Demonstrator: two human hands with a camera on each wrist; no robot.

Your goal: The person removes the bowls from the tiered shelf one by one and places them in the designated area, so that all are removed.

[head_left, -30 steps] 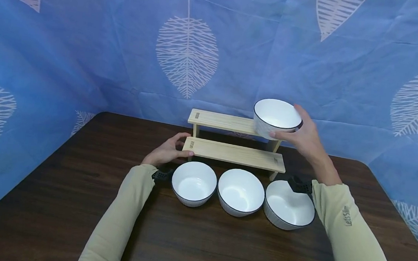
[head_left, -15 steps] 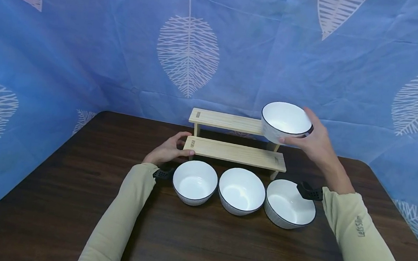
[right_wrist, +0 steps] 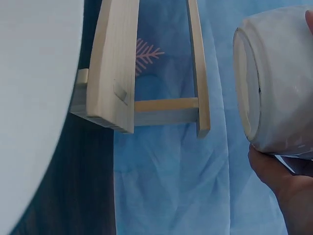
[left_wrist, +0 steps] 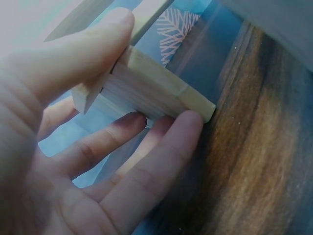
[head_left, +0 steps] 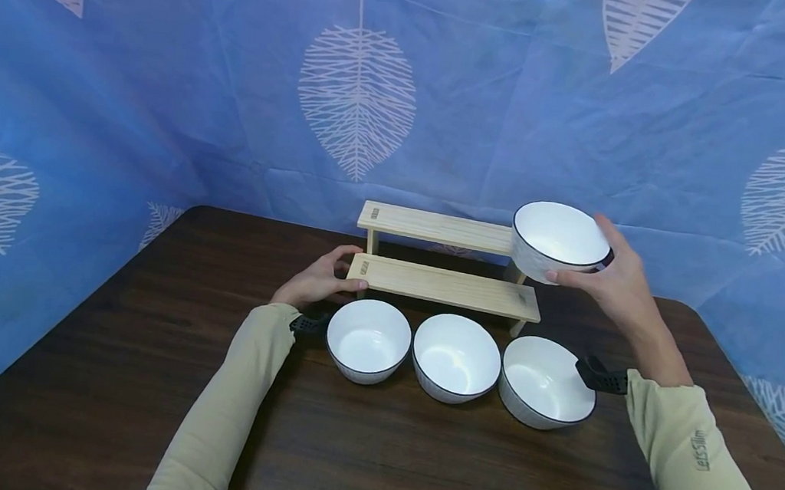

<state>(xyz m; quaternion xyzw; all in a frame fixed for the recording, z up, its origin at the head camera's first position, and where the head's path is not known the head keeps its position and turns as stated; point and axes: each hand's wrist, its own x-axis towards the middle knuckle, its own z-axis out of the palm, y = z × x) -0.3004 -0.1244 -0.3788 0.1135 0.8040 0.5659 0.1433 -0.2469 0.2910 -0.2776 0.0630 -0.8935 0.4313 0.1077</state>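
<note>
My right hand point(head_left: 620, 290) grips a white bowl point(head_left: 562, 235) with a dark rim, thumb on the near side. The bowl hangs at the right end of a two-tier wooden rack point(head_left: 445, 284). In the right wrist view the bowl's underside point(right_wrist: 248, 83) shows, and a gap parts it from the rack point(right_wrist: 115, 58). At the rack's left end, my left hand point(head_left: 317, 276) holds the lower tier. The left wrist view has the thumb point(left_wrist: 110, 34) over the board and fingertips against the wooden leg point(left_wrist: 151, 85).
Three more white bowls stand in a row before the rack: a left one point(head_left: 367, 339), a middle one point(head_left: 456, 358) and a right one point(head_left: 546, 384) partly under my right wristband point(head_left: 600, 375). Behind the dark wooden table point(head_left: 114, 346) hangs a blue leaf-patterned cloth point(head_left: 240, 71).
My right hand has carried the bowl rightward and a little nearer, from over the upper tier to its right end. My left hand keeps its hold on the rack.
</note>
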